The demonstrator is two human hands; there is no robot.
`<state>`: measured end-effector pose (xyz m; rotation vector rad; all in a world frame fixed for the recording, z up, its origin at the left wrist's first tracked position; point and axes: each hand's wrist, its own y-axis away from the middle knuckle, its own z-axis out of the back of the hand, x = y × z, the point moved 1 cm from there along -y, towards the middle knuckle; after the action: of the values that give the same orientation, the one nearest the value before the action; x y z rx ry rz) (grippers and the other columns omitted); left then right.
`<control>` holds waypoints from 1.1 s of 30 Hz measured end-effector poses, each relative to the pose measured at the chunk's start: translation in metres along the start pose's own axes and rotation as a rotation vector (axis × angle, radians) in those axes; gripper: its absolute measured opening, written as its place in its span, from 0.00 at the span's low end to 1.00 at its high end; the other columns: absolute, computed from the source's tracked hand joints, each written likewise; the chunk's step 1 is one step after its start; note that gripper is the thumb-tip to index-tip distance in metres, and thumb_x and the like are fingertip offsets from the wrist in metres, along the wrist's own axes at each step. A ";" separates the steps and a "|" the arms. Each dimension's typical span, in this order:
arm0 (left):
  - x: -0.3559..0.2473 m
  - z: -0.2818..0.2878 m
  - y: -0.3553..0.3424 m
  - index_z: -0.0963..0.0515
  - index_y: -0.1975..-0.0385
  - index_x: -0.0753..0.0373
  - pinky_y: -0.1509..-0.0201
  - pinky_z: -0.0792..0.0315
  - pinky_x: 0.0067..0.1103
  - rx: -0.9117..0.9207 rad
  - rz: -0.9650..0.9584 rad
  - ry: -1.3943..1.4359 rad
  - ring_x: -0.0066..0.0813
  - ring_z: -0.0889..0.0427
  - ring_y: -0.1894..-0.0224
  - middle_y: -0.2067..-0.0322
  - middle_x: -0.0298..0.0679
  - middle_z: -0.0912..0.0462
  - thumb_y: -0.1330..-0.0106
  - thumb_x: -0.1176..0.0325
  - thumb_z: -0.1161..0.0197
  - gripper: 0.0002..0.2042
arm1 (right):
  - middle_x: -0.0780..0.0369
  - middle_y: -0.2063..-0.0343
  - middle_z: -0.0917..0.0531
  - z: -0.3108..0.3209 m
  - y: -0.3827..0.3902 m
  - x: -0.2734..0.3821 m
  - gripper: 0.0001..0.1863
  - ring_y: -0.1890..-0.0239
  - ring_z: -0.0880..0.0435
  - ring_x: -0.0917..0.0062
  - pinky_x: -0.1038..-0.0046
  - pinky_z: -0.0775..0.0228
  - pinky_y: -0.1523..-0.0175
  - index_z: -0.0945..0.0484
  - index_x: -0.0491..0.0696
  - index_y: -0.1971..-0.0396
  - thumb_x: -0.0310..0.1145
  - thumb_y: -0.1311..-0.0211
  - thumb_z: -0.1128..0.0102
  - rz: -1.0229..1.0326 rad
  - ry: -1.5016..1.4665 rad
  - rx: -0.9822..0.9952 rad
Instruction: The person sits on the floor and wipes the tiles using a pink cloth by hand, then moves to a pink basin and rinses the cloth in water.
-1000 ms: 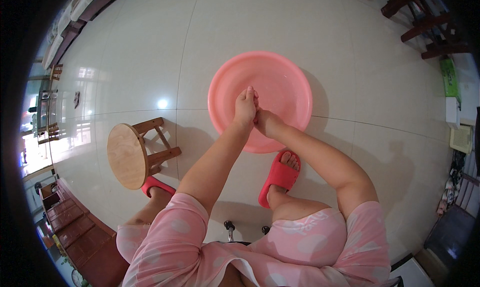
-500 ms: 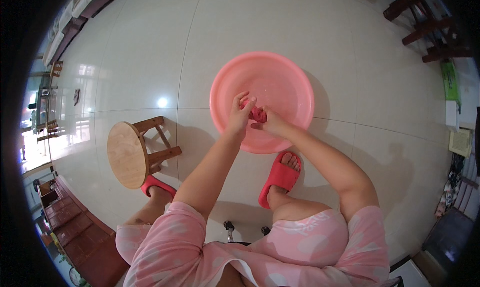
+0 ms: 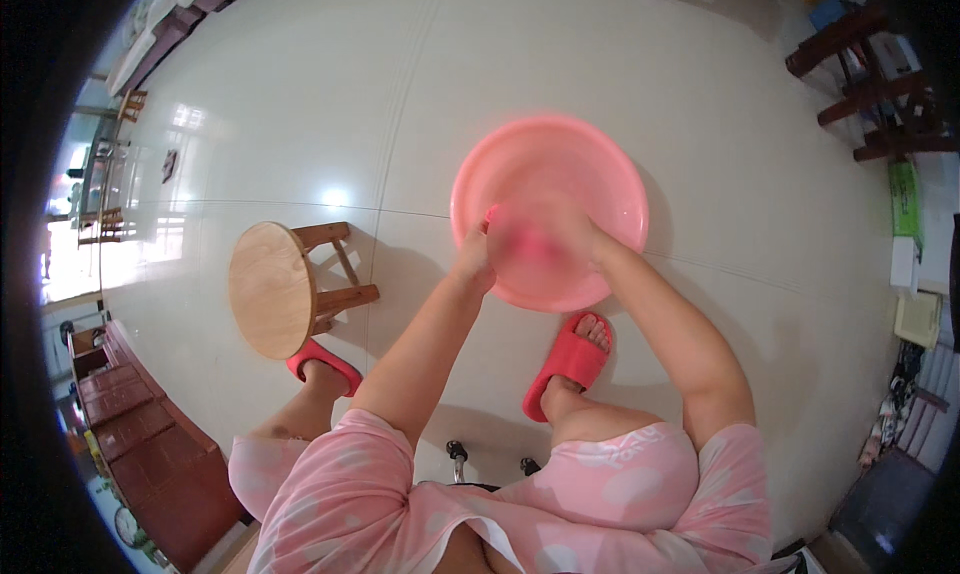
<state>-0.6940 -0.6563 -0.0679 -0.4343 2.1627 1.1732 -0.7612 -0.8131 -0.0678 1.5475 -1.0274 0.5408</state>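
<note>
A round pink plastic basin (image 3: pixel 625 174) sits on the floor in front of me. Over its near half, my left hand (image 3: pixel 477 257) is closed on a small red cloth (image 3: pixel 532 246), a bit of which sticks up above the fingers. My right hand (image 3: pixel 568 230) is at the cloth's other side, smeared by motion, so its fingers cannot be made out. The cloth is blurred too, and its full shape does not show.
To the left of the basin lies a tipped wooden stool (image 3: pixel 270 289) with a round seat. My feet wear red slippers (image 3: pixel 570 364) just nearer than the basin. A reddish-brown sofa (image 3: pixel 150 444) stands at the lower left, dark wooden furniture (image 3: pixel 870 84) at the upper right.
The cloth, bunched between both hands before, is now blurred and looks more spread out. My right hand has moved quickly and slightly right. The whole view has shifted a little.
</note>
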 end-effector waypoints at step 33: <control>-0.181 0.111 0.278 0.32 0.51 0.65 0.44 0.31 0.29 0.292 -0.404 0.025 0.30 0.25 0.51 0.55 0.41 0.26 0.36 0.70 0.44 0.15 | 0.65 0.62 0.23 -0.282 0.138 0.164 0.10 0.58 0.24 0.82 0.77 0.32 0.50 0.27 0.45 0.60 0.34 0.37 0.47 0.347 0.261 0.083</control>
<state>-0.6715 -0.4130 0.1825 -0.7151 2.0941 0.6243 -0.7386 -0.5934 0.2095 1.3313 -1.0848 1.0095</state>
